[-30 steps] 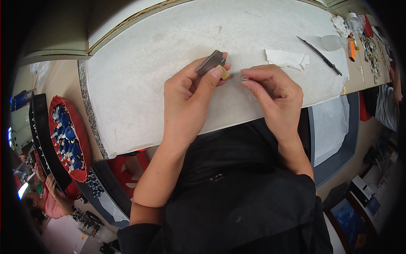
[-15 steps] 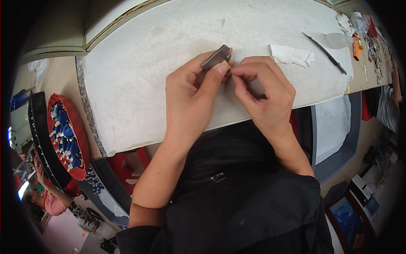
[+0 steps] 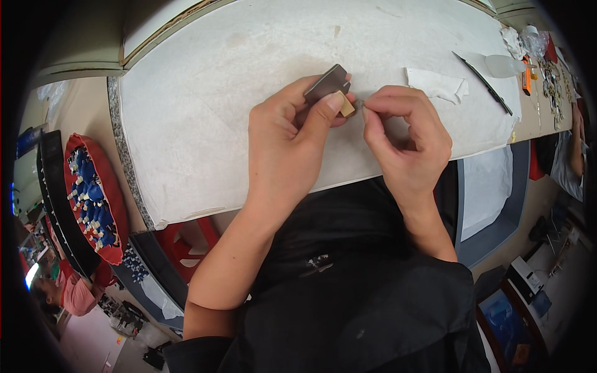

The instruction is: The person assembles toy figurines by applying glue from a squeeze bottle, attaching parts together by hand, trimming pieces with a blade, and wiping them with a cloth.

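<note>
Dark flat piece [image 3: 328, 84] pinched in left grip [image 3: 292, 143].

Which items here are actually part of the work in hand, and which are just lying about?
In hand:
left hand pinching a flat dark piece with a small tan block
right hand, fingertips meeting the block
white cloth-covered bench beneath

Lying about:
folded white tissue
long dark tool
red tray of blue pieces
clutter at the far right end
</note>
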`<state>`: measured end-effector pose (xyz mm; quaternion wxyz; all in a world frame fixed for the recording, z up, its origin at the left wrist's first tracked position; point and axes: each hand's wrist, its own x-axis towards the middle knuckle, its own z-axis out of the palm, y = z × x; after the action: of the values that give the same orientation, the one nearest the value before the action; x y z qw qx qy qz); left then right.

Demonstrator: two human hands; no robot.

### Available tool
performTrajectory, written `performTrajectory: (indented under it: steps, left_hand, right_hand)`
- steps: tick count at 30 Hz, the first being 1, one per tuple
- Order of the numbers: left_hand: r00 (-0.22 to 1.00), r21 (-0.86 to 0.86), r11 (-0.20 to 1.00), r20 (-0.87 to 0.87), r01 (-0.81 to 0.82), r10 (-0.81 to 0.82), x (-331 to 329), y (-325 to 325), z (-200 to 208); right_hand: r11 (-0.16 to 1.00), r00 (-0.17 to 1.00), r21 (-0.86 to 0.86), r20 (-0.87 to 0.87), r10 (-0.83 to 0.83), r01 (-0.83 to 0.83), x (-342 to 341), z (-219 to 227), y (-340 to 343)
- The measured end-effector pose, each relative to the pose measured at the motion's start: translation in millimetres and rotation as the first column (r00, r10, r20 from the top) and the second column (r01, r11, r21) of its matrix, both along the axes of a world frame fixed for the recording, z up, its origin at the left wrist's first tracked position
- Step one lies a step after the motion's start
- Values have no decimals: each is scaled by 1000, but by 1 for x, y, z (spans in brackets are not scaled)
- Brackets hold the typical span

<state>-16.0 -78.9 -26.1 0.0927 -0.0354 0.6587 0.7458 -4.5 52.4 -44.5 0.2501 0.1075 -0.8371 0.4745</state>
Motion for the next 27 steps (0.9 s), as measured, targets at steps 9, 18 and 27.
performTrajectory:
  steps: [9, 18, 27]
  left_hand:
    - [1000, 15, 1000, 5, 3, -3, -1, 0, 0]
    - [1000, -2, 1000, 11, 3, -3, -3, 0, 2]
    - [1000, -17, 1000, 4, 3, -2, -2, 0, 0]
  right_hand:
    - [1000, 999, 26, -42, -3, 4, -1, -1, -3]
    - [999, 998, 51, -52, 20, -17, -3, -1, -4]
    - [997, 1000, 75, -27, -10, 12, 0, 0, -4]
